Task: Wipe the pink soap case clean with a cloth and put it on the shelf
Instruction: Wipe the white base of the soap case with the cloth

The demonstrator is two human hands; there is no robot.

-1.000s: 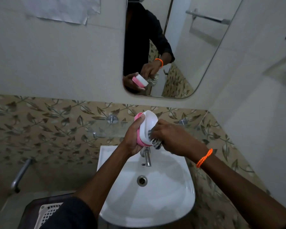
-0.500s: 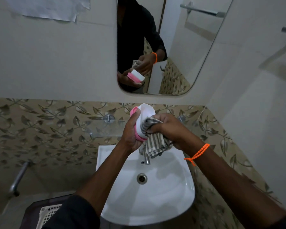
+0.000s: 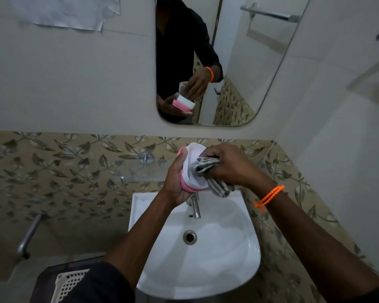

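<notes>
My left hand (image 3: 175, 182) grips the pink soap case (image 3: 189, 171) with its white lid, held on edge above the sink tap. My right hand (image 3: 232, 165), with an orange band at the wrist, holds a bunched grey striped cloth (image 3: 208, 171) and presses it against the white face of the case. The cloth's tail hangs down below my right hand. A clear glass shelf (image 3: 140, 169) on chrome mounts runs along the leaf-patterned tiles just behind and left of the case.
A white sink (image 3: 228, 259) with a chrome tap (image 3: 195, 206) lies below my hands. A mirror (image 3: 239, 62) hangs above, reflecting both hands. A white basket (image 3: 68, 283) sits at lower left, and a metal pipe (image 3: 29, 235) juts from the left wall.
My right hand has rubbed the cloth up the white face of the case, then bunched it tighter against the middle. My left hand keeps its hold on the case.
</notes>
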